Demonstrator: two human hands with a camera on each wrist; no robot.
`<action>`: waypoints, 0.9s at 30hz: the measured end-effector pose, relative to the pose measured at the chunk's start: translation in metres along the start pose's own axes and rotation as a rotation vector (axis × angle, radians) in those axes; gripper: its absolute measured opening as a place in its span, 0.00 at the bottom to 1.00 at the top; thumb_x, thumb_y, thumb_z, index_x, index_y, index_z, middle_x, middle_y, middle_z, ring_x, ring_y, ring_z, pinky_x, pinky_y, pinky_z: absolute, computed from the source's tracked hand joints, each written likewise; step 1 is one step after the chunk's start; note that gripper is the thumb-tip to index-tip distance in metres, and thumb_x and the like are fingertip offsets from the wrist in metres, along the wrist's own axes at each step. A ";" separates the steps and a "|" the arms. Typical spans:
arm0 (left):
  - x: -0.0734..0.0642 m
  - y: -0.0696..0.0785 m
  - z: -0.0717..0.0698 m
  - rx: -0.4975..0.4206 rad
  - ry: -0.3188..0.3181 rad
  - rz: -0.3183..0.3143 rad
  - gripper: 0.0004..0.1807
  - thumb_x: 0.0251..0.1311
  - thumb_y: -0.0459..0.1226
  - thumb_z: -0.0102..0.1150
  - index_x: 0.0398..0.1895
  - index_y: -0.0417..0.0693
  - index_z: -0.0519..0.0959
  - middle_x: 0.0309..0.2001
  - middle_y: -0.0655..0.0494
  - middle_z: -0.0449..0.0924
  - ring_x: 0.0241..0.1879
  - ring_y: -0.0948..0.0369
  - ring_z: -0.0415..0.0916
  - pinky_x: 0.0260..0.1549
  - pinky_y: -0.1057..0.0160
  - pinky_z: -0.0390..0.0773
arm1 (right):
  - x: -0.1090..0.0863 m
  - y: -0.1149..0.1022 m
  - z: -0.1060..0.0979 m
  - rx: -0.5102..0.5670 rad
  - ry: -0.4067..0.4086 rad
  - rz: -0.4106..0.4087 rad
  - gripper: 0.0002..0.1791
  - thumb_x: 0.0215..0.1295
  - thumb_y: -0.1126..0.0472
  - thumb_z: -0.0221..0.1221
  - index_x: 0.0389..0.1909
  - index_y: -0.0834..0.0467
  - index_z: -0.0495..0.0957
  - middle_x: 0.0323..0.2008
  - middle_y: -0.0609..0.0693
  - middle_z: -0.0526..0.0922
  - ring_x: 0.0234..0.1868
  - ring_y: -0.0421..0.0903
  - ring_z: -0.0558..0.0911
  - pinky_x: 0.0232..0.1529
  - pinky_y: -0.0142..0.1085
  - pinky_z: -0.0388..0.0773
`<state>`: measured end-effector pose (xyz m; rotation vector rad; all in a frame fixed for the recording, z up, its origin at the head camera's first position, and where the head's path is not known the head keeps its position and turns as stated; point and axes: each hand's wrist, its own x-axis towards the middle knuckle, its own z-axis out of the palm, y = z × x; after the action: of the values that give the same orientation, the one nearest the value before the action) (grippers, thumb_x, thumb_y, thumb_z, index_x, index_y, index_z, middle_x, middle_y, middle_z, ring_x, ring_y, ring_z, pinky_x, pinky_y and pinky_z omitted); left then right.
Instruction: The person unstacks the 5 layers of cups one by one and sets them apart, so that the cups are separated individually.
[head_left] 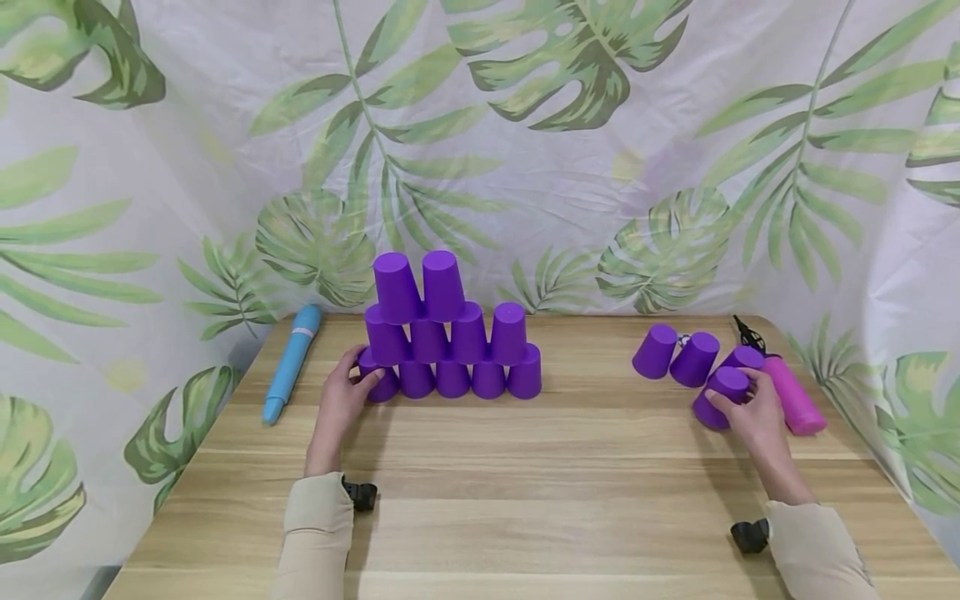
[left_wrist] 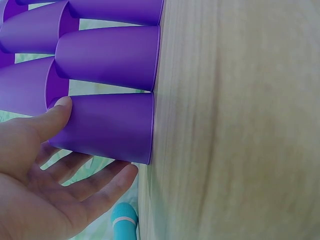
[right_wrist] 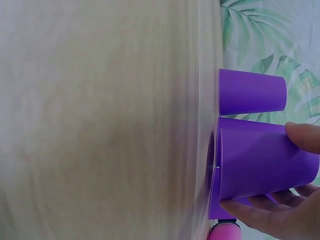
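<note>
Upside-down purple cups stand in a stepped stack on the table's left half: several in the bottom row, several above, and two cups (head_left: 444, 287) on top. My left hand (head_left: 349, 392) is at the stack's left end. Its thumb touches the leftmost bottom cup (left_wrist: 105, 127), while the other fingers extend loosely along the far side, partly hidden. My right hand (head_left: 756, 408) grips a purple cup (right_wrist: 267, 162) between thumb and fingers. Whether this cup touches the table is hard to tell. Beside it stand three more purple cups, among them one cup (head_left: 654, 352) farthest left.
A light-blue microphone (head_left: 292, 362) lies at the table's left edge. Right of my right hand lies a pink cylinder (head_left: 797, 398), with a black corded item (head_left: 750, 336) behind it. A leaf-patterned cloth (head_left: 555, 192) hangs behind the wooden table (head_left: 525, 500).
</note>
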<state>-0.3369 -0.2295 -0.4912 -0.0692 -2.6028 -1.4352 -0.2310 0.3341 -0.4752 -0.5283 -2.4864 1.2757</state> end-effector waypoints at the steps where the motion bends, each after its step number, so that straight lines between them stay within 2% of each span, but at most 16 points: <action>1: -0.001 0.000 0.000 -0.003 0.006 0.013 0.30 0.66 0.35 0.58 0.68 0.37 0.62 0.62 0.31 0.67 0.62 0.41 0.66 0.59 0.45 0.72 | 0.000 0.000 0.000 0.000 0.001 -0.004 0.40 0.62 0.62 0.63 0.68 0.72 0.52 0.63 0.75 0.63 0.63 0.68 0.65 0.64 0.58 0.65; 7: -0.005 -0.001 0.001 -0.020 0.043 0.097 0.31 0.64 0.40 0.60 0.66 0.36 0.64 0.58 0.28 0.69 0.57 0.38 0.68 0.55 0.44 0.75 | -0.001 0.002 0.001 0.020 0.009 0.002 0.40 0.62 0.64 0.62 0.68 0.72 0.52 0.63 0.75 0.62 0.63 0.68 0.65 0.64 0.58 0.64; 15: -0.002 -0.003 0.002 0.004 0.009 0.019 0.30 0.66 0.34 0.57 0.68 0.37 0.62 0.62 0.31 0.67 0.62 0.41 0.66 0.60 0.45 0.72 | 0.000 0.003 0.001 0.025 0.008 0.015 0.41 0.63 0.63 0.62 0.69 0.72 0.50 0.64 0.75 0.61 0.64 0.68 0.64 0.65 0.58 0.64; 27: 0.001 -0.001 0.001 0.006 0.013 0.017 0.31 0.65 0.34 0.58 0.69 0.36 0.61 0.62 0.30 0.67 0.61 0.39 0.67 0.59 0.45 0.72 | 0.002 0.005 0.002 0.020 0.001 0.010 0.40 0.63 0.63 0.62 0.68 0.72 0.50 0.63 0.76 0.61 0.64 0.69 0.63 0.65 0.58 0.63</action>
<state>-0.3377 -0.2297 -0.4926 -0.0812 -2.5897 -1.4182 -0.2327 0.3359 -0.4802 -0.5374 -2.4707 1.3030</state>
